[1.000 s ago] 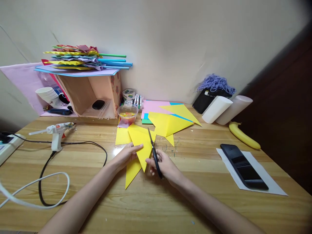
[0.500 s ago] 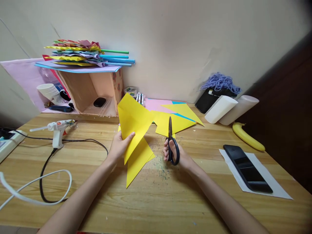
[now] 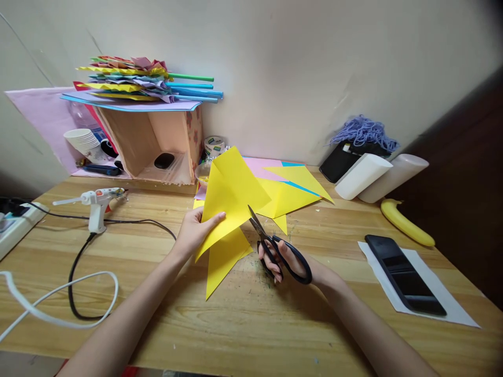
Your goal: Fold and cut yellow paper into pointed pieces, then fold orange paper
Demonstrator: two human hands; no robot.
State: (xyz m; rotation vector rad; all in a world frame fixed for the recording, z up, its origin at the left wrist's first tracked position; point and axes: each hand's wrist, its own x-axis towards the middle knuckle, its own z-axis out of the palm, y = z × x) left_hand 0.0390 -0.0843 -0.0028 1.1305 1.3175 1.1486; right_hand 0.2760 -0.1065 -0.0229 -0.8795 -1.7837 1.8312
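Note:
My left hand [image 3: 196, 228] grips a sheet of yellow paper [image 3: 231, 188] by its lower left side, thumb on top. Black-handled scissors [image 3: 293, 262] are in my right hand [image 3: 275, 262], with fingers through the loops. Their blades are slightly apart and meet the sheet's lower right edge. Beneath the held sheet, another yellow piece [image 3: 226, 262] lies on the table. More yellow paper [image 3: 293, 196] lies behind the scissors, over pink paper [image 3: 263, 167] and some blue.
On the left are a white glue gun [image 3: 96, 204] and cables. A cardboard box [image 3: 157, 136] behind carries stacked paper flowers [image 3: 126, 78]. To the right are a phone [image 3: 404, 275] on white paper, a banana [image 3: 406, 222], white rolls [image 3: 363, 175] and purple yarn [image 3: 363, 131].
The scissors have tilted left from upright, their blades have parted, and they have come to the sheet's edge. My left hand has turned the yellow sheet and shifted it slightly right.

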